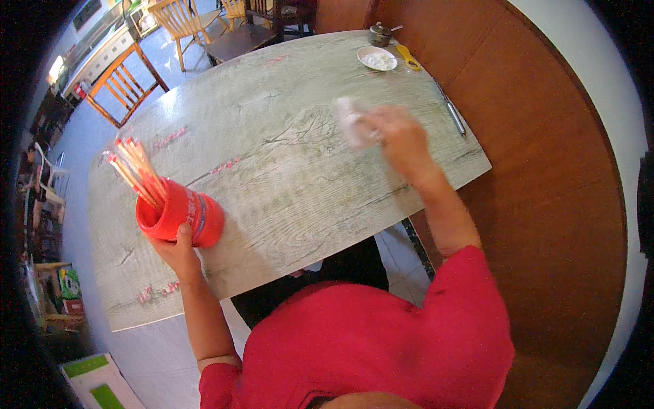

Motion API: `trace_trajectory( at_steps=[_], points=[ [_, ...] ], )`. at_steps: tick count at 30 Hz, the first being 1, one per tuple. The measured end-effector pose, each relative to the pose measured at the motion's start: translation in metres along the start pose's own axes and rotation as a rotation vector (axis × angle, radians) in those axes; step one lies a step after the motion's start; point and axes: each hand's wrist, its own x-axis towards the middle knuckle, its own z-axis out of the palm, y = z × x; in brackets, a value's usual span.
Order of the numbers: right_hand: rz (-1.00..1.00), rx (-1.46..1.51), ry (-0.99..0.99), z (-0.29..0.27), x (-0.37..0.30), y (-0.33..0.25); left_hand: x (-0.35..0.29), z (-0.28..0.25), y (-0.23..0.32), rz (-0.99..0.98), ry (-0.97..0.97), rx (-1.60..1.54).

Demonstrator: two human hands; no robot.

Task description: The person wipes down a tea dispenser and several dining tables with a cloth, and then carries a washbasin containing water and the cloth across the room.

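Observation:
On the left side of the wood-patterned table (293, 198), my left hand (177, 255) is closed round the lower side of a red plastic tub (204, 218). The tub tilts to the left, and thin wooden chopsticks (143, 174) with red wrapping stick out of its mouth. Over the right part of the tabletop, my right hand (403, 140) grips a crumpled white cloth or tissue (351, 123). Both hand and cloth are slightly blurred, and whether the cloth touches the surface I cannot tell.
At the far right corner stand a white dish (368, 53) with white contents, a small dark pot (379, 34) and a yellow-handled utensil (407, 56). A pen-like silver rod (455, 117) lies along the right edge, beside a brown wooden panel (538, 177). A wooden chair (126, 85) stands beyond the table.

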Motion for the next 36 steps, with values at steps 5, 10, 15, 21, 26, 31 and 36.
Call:
trace_trajectory(
  at_steps=[5, 10, 15, 21, 26, 31, 36],
  points=[
    [0.29, -0.32, -0.118, 0.009, -0.037, 0.067, -0.003, -0.002, -0.007, 0.017, -0.032, 0.068],
    [0.163, -0.24, -0.156, 0.028, -0.035, 0.054, -0.003, -0.001, -0.012, 0.008, -0.048, 0.098],
    [-0.064, 0.06, -0.088, 0.05, -0.022, 0.0, -0.004, 0.008, -0.005, 0.007, -0.065, 0.05],
    [-0.541, 0.397, -0.209, 0.065, -0.009, -0.088, -0.005, 0.009, -0.017, 0.004, -0.063, 0.029],
    [-0.484, 0.254, -0.074, 0.109, 0.029, -0.063, -0.007, 0.009, -0.028, 0.035, -0.033, 0.025],
    [-0.19, -0.041, -0.071, 0.158, 0.096, -0.058, -0.002, 0.019, -0.03, 0.037, -0.012, 0.01],
    [-0.26, 0.099, -0.045, 0.159, 0.092, -0.07, 0.009, 0.032, -0.006, 0.093, -0.09, -0.018]
  ],
)
